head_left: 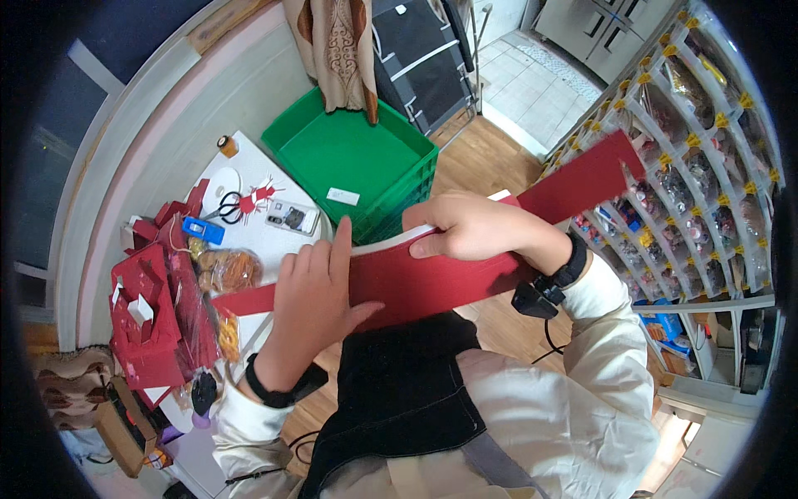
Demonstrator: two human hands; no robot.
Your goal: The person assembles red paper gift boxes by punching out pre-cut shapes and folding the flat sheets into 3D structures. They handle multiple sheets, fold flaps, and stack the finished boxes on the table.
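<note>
A long red cardboard strip (432, 284) with a white inner side showing at its bent upper edge spans the space in front of my body. It slants up to the right. My right hand (474, 226) is closed on the upper edge, thumb on the red face and the other fingers curled over the white edge. Against the left part lies my left hand (316, 287), fingers stretched out and apart, its thumb resting along the red face. What lies behind the strip is hidden. Both wrists wear black straps.
A green plastic crate (357, 166) stands ahead. On a white table (258, 162) at left are scissors (224, 208), a phone (293, 218), a blue tape dispenser (203, 230) and red cardboard pieces (145, 312). A rack of clear pockets (682, 183) lines the right.
</note>
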